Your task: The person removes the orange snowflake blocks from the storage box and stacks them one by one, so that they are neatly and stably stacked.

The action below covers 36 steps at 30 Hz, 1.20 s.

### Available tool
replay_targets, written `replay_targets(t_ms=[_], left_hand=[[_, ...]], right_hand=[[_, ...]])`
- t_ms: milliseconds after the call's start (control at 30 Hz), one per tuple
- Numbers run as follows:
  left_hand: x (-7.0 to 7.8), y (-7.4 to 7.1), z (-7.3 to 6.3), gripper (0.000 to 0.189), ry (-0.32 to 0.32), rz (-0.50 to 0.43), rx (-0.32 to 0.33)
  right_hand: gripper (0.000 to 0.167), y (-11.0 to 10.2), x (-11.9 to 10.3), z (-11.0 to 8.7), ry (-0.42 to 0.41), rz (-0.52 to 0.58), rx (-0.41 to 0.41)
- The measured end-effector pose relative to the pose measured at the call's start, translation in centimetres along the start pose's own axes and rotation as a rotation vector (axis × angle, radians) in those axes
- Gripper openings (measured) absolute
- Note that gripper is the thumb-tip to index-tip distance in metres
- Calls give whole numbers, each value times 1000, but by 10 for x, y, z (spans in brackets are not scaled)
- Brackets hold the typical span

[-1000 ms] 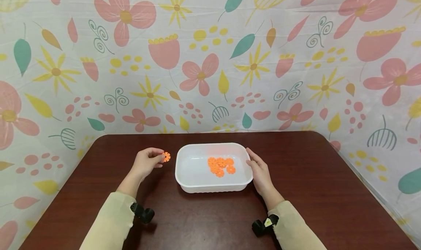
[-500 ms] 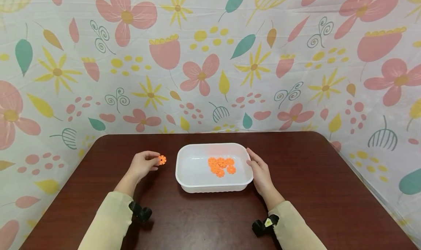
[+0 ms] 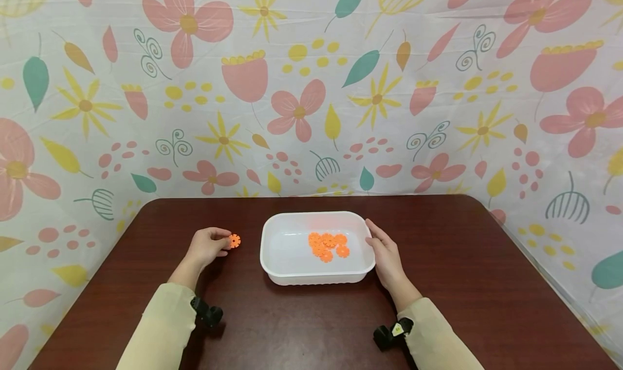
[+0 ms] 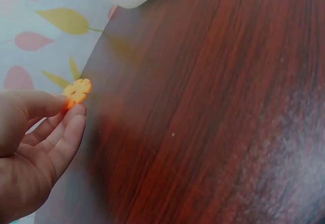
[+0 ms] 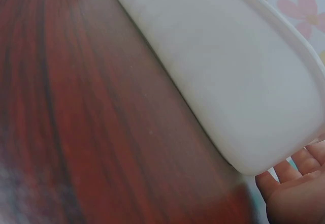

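Note:
Between thumb and fingertips my left hand (image 3: pixel 206 246) pinches one small orange snowflake disc (image 3: pixel 235 240), a notched round piece with a hole in its middle. It is over the table, left of a white plastic tray (image 3: pixel 282 256). The left wrist view shows the disc (image 4: pixel 81 89) sticking out past the fingertips. My right hand (image 3: pixel 388 259) grips the tray's right end, thumb at the rim and fingers along the outside. Several more orange discs (image 3: pixel 327 244) lie overlapping on the tray floor, right of its middle. In the right wrist view, the tray wall (image 5: pixel 228 76) partly hides that hand's fingers.
The tray stands on a dark reddish-brown wooden table (image 3: pixel 302 326). Behind the table hangs a white cloth (image 3: pixel 311 159) printed with pastel flowers and leaves. Black wrist cameras sit at the left cuff (image 3: pixel 207 312) and right cuff (image 3: pixel 391 333).
My left hand has drawn left and slightly nearer, away from the tray, with the orange disc still pinched. My right hand and the tray have stayed in place.

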<state>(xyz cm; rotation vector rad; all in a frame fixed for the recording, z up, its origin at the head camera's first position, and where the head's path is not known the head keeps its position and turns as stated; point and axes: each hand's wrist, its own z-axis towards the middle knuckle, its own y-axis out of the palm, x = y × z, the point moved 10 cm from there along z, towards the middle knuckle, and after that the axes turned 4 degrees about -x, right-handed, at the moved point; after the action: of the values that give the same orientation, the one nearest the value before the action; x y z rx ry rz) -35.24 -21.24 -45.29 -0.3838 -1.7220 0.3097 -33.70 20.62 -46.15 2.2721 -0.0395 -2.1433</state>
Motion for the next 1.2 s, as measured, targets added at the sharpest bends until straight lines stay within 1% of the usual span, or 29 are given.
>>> replay_targets(t_ms=[333,533,833,967,1200], left_hand=[[-2,-2,1,27,5,74,16],[-1,-4,2,25,12,135,43],[1,-6,0,23,15,230,86],[1,-5,0,22,23,253,100],[0,-5,0,21,22,265,123]], right_hand=[[50,0,1,0,4,8,0],[50,-1,1,0,10,11,4],[50,0,1,0,22,6,5],[50,-1,1,1,18,14,9],[50,-1,1,1,12,20,10]])
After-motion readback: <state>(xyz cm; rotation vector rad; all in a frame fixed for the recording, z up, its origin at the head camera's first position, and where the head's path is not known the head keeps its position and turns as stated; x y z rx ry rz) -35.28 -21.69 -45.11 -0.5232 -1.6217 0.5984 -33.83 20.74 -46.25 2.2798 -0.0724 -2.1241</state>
